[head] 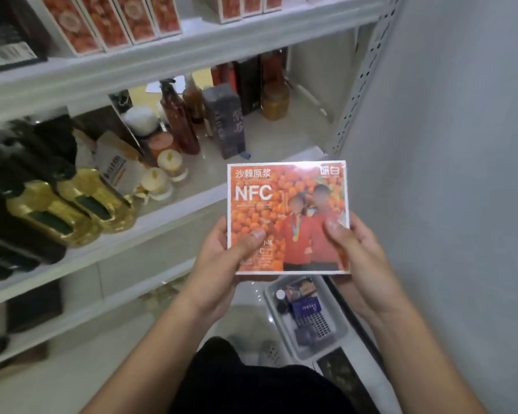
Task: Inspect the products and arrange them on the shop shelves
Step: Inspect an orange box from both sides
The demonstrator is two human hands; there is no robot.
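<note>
An orange NFC juice box (287,201), printed with berries and two figures in red, is held face-up in front of the white shelves. My left hand (222,258) grips its lower left edge, thumb lying across the front. My right hand (356,246) grips the lower right edge, thumb on the front too. Matching orange boxes (114,19) stand in a row on the top shelf (192,46). The middle shelf (269,141) lies just behind the held box.
Middle shelf holds gold-and-black bottles (72,204), small cream-lidded jars (162,174), a brown pump bottle (180,124), a dark carton (226,121) and an amber jar (274,103). A grey basket (307,318) of items sits on the floor below. A grey wall (446,144) stands at right.
</note>
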